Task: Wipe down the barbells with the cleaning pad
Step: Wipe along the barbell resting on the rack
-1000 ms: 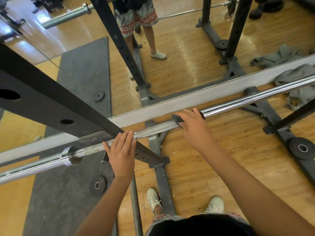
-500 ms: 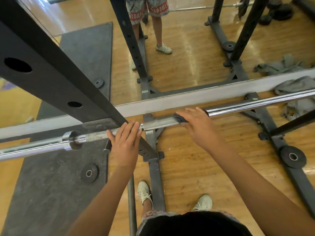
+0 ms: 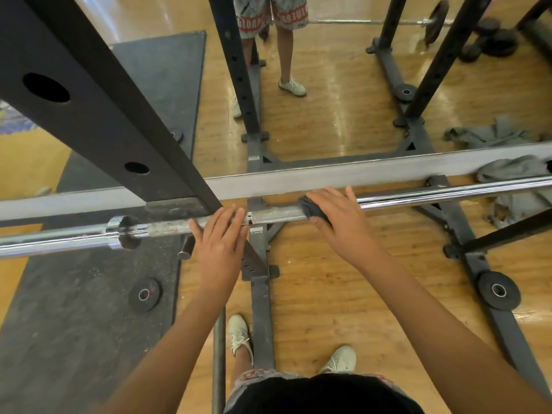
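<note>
The bar (image 3: 448, 193) is carried across the rack (image 3: 89, 115). The dark pad (image 3: 307, 206) is wrapped over its knurled part and gripped there by the right hand (image 3: 343, 225). The left hand (image 3: 219, 246) is laid flat on the bar, fingers straight, beside the rack's upright.

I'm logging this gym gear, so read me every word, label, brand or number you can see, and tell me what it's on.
Nothing here can be quoted with confidence.
Shorts in the mirror: white capitals on a red band, reversed and partly cut off, not readable.
Sticker on the rack base: print too small to read.
</note>
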`<state>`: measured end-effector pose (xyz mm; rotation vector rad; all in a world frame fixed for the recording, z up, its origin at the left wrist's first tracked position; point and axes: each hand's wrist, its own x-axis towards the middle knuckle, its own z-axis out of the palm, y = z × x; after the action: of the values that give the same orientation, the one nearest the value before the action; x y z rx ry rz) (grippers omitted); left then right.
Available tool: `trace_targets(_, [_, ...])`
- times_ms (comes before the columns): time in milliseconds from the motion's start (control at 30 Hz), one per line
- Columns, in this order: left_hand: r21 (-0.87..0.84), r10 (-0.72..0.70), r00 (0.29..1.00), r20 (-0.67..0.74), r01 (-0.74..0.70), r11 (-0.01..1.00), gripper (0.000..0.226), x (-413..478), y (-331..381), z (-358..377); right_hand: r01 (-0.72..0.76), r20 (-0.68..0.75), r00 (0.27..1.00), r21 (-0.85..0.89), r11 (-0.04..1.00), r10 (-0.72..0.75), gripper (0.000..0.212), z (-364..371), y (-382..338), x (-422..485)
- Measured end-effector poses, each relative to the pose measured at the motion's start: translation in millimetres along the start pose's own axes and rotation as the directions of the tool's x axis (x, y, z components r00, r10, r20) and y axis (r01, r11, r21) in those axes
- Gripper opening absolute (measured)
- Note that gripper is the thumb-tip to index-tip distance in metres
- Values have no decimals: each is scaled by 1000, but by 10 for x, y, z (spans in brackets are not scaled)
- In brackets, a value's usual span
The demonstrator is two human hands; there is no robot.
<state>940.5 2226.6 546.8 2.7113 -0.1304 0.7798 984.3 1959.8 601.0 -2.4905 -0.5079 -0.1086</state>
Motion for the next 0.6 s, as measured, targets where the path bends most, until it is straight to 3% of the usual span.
trace_targets(300, [-244, 212, 967, 139, -174, 954, 42, 16, 1075, 40, -5, 3, 1000, -134, 991, 5, 61, -154, 331, -180])
trace_targets(600, [-73, 152, 972, 177, -142, 987, 36, 203, 1517, 433, 11, 39, 999, -108, 994, -7, 47, -428, 712, -275])
